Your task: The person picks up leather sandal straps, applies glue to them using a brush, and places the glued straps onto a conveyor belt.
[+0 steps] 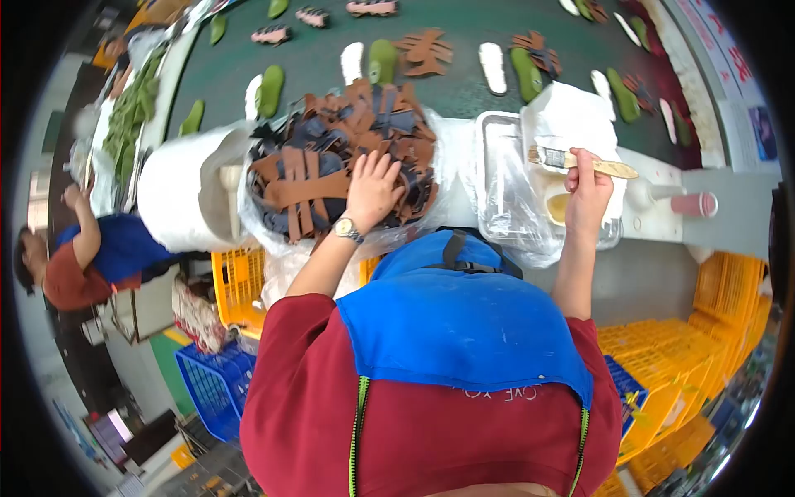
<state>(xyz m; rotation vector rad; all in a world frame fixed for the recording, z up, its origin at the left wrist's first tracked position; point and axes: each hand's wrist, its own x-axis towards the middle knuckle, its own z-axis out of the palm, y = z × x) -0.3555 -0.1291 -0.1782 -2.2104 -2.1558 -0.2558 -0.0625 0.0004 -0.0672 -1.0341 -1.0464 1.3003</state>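
My left hand (374,192) lies with its fingers spread on a heap of brown and dark blue strappy sandal uppers (310,189). Clear plastic lines the container under that heap. In my right hand (590,192) is a flat paintbrush (609,167), gripped by its wooden handle with the bristles pointing left. Below the brush, a small tub of yellowish liquid (558,207) sits by a white container (571,116). A plastic-covered tray (501,132) stands between the heap and the brush.
Beyond, a green belt (323,50) carries green soles (383,61), white insoles (492,68) and more uppers (424,51). A white bucket (186,190) stands left. Yellow crates (662,356) and a blue crate (211,381) flank me. Another person (91,257) is at far left.
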